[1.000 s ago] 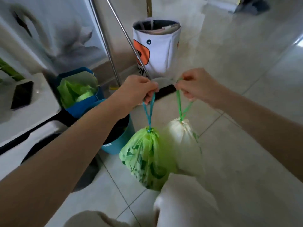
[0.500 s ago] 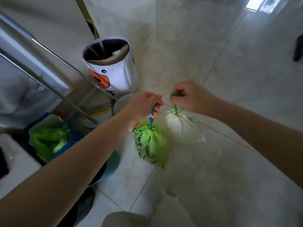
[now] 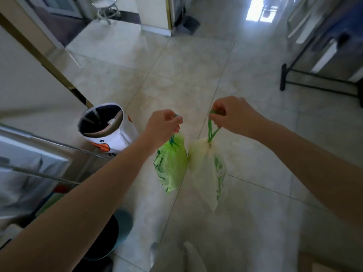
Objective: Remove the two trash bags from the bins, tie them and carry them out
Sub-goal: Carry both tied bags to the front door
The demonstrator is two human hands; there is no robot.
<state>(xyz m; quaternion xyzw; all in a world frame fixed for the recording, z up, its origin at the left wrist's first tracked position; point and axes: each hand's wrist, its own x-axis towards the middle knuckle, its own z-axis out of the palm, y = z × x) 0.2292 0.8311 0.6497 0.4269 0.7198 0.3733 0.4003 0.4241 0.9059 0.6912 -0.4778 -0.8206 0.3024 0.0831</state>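
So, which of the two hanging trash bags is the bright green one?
The bright green plastic trash bag hangs from the left hand. The other, a pale whitish bag, hangs from the right hand.

Two tied trash bags hang above the tiled floor (image 3: 196, 79), side by side and touching. The green bag (image 3: 171, 163), printed in darker green, is cinched by a blue-green drawstring. The pale whitish bag (image 3: 204, 169) hangs lower, closed by a green drawstring loop (image 3: 211, 130).
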